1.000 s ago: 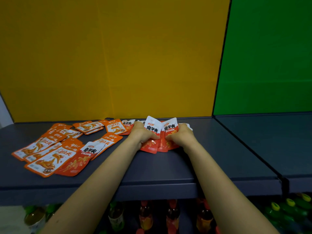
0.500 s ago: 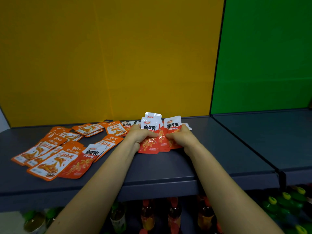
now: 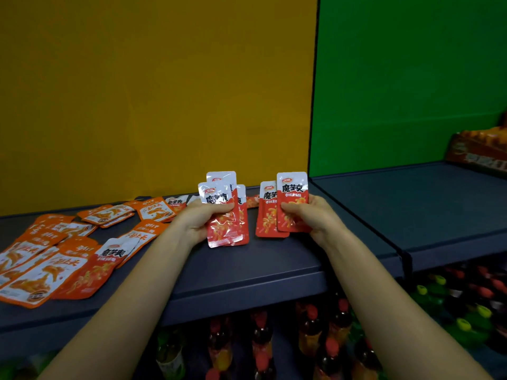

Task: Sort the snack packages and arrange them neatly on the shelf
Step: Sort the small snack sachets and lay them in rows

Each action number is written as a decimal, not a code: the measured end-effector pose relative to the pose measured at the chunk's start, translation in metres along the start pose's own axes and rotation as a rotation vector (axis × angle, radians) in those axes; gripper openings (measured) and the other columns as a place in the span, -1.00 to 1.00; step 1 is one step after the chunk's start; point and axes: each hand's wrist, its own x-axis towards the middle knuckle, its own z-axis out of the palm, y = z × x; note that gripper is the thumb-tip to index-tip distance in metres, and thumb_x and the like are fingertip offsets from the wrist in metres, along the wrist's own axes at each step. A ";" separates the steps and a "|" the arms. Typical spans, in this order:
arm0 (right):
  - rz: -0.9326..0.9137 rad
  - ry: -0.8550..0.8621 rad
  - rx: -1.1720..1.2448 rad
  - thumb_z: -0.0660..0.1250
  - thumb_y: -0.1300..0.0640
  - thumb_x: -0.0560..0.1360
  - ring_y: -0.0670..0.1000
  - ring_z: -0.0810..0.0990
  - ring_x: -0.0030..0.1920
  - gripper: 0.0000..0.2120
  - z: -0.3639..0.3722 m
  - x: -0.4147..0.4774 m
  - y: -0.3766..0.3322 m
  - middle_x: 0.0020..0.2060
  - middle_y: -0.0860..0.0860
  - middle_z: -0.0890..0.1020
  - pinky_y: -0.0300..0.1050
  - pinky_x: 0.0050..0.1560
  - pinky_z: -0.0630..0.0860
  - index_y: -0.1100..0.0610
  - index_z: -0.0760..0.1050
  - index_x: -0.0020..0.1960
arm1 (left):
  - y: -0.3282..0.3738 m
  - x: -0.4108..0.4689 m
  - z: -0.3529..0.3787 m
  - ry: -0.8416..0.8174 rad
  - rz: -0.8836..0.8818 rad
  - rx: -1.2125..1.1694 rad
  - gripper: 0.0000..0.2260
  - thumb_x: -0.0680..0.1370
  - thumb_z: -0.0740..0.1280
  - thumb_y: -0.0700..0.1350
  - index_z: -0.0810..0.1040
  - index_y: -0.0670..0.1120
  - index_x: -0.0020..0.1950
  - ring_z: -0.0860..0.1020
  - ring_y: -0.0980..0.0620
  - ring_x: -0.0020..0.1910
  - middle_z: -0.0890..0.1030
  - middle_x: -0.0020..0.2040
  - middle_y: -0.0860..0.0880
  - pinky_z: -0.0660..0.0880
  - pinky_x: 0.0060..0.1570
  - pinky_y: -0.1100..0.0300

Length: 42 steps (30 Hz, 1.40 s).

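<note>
My left hand (image 3: 201,222) grips a small stack of red-and-white snack packets (image 3: 226,231), held upright above the dark grey shelf (image 3: 247,270). My right hand (image 3: 312,215) pinches two more red-and-white packets (image 3: 290,193), also upright, a little to the right of the first stack. Several orange packets (image 3: 41,270) lie scattered flat on the left of the shelf. One red-and-white packet (image 3: 93,270) lies among them, and others (image 3: 175,202) lie near the back wall.
A yellow back panel (image 3: 153,91) stands behind this shelf and a green panel (image 3: 411,78) behind the neighbouring shelf (image 3: 425,204) on the right. An orange display box (image 3: 480,152) sits at the far right. Bottles (image 3: 310,333) fill the shelf below.
Both hands have lifted the red-and-white packets off the shelf and drawn apart, splitting the pile into a left stack and a right pair. The orange packets stayed put.
</note>
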 end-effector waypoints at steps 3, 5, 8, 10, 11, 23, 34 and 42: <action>-0.010 0.018 0.033 0.33 0.34 0.48 -0.02 0.57 -0.27 -0.88 -0.040 0.006 -0.011 -0.23 0.05 0.61 -0.17 -0.18 0.52 0.14 0.49 -0.14 | 0.005 -0.001 0.021 0.016 0.007 0.013 -0.86 0.50 0.31 -0.34 0.53 -0.11 -0.06 0.63 0.03 -0.33 0.67 -0.35 -0.04 0.58 -0.40 0.16; -0.016 0.040 0.039 0.33 0.34 0.48 -0.02 0.57 -0.27 -0.87 -0.068 0.013 -0.018 -0.23 0.05 0.61 -0.16 -0.18 0.52 0.14 0.49 -0.15 | 0.008 0.002 0.040 0.018 0.026 0.023 -0.85 0.50 0.32 -0.33 0.53 -0.11 -0.02 0.61 0.03 -0.29 0.65 -0.24 -0.07 0.55 -0.34 0.12; -0.032 0.064 -0.007 0.33 0.35 0.48 -0.07 0.61 -0.38 -0.84 -0.110 0.029 -0.028 -0.31 0.01 0.63 -0.25 -0.35 0.57 0.12 0.48 -0.18 | 0.012 0.012 0.077 0.023 0.056 0.038 -0.86 0.50 0.33 -0.32 0.53 -0.11 0.00 0.63 0.04 -0.33 0.67 -0.34 -0.03 0.56 -0.35 0.14; -0.043 0.078 -0.068 0.34 0.34 0.47 -0.14 0.61 -0.48 -0.83 -0.141 0.043 -0.033 -0.42 -0.05 0.65 -0.31 -0.44 0.56 0.10 0.49 -0.19 | 0.012 0.019 0.107 0.033 0.061 0.026 -0.87 0.50 0.33 -0.32 0.53 -0.11 -0.03 0.63 0.04 -0.37 0.66 -0.36 -0.03 0.58 -0.39 0.16; -0.039 0.078 -0.097 0.34 0.33 0.47 -0.12 0.61 -0.46 -0.83 -0.157 0.050 -0.035 -0.41 -0.05 0.65 -0.28 -0.41 0.57 0.10 0.49 -0.19 | 0.011 0.022 0.123 0.045 0.058 0.016 -0.88 0.50 0.32 -0.32 0.52 -0.11 -0.04 0.63 0.04 -0.39 0.66 -0.36 -0.03 0.57 -0.41 0.17; 0.028 -0.049 -0.323 0.35 0.35 0.46 -0.07 0.62 -0.40 -0.90 -0.276 0.150 -0.026 -0.35 0.00 0.65 -0.31 -0.40 0.54 0.19 0.54 -0.10 | -0.014 0.063 0.252 0.141 0.011 0.064 -0.89 0.51 0.33 -0.30 0.50 -0.12 -0.03 0.61 0.04 -0.39 0.62 -0.25 -0.06 0.53 -0.53 0.29; -0.040 -0.034 -0.675 0.48 0.11 0.33 0.12 0.63 0.08 -0.77 -0.262 0.204 -0.018 0.02 0.10 0.68 0.06 0.19 0.52 0.10 0.62 -0.03 | -0.005 0.111 0.291 0.301 0.022 0.095 -0.70 0.52 0.31 -0.32 0.45 -0.24 0.26 0.54 0.04 -0.33 0.63 -0.02 -0.16 0.49 -0.39 0.20; -0.049 -0.082 -0.775 0.47 0.10 0.34 0.12 0.61 0.08 -0.73 -0.248 0.226 -0.020 0.04 0.11 0.66 0.03 0.20 0.52 0.16 0.59 0.01 | -0.019 0.139 0.285 0.309 -0.015 0.154 -0.79 0.50 0.33 -0.31 0.53 -0.20 0.14 0.60 0.13 -0.51 0.64 -0.16 -0.12 0.53 -0.48 0.29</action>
